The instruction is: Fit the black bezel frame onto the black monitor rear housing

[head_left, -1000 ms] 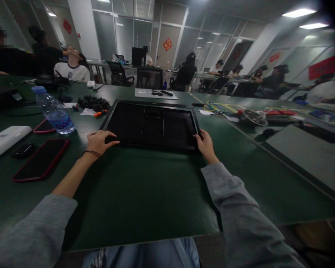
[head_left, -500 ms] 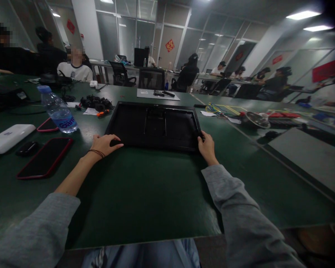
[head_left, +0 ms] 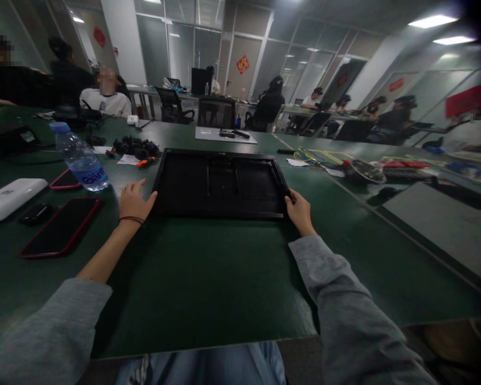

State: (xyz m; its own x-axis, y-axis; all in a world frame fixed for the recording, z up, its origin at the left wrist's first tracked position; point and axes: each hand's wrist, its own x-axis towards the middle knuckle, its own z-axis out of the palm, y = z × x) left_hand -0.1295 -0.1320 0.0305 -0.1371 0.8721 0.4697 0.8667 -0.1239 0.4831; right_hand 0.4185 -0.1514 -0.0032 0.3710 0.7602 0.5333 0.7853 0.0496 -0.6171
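A black, shallow, rectangular tray-like panel (head_left: pixel 184 184) with a raised rim and two ridges inside lies on the green table in front of me. My right hand (head_left: pixel 300 211) grips its right rim near the front corner, thumb on top and fingers curled around the side. At its left side is my left hand (head_left: pixel 134 202), fingers spread and the thumb tip at the panel's left edge; whether it touches cannot be made out. Left of that hand stands a water bottle (head_left: pixel 84 166) with a blue cap, and a red-edged phone (head_left: pixel 62 227) lies closer to me.
The green table (head_left: pixel 208 289) carries a white device (head_left: pixel 14 198), a small black case (head_left: pixel 36 214) and a bundle of black cables (head_left: pixel 134 147). Right are yellow-green wires (head_left: pixel 312 155), a metal bowl (head_left: pixel 364 172) and a grey board (head_left: pixel 441 230). People sit at tables beyond.
My left hand has let go of the panel's front left corner, moved left and spread its fingers. My right hand keeps its hold on the right rim.
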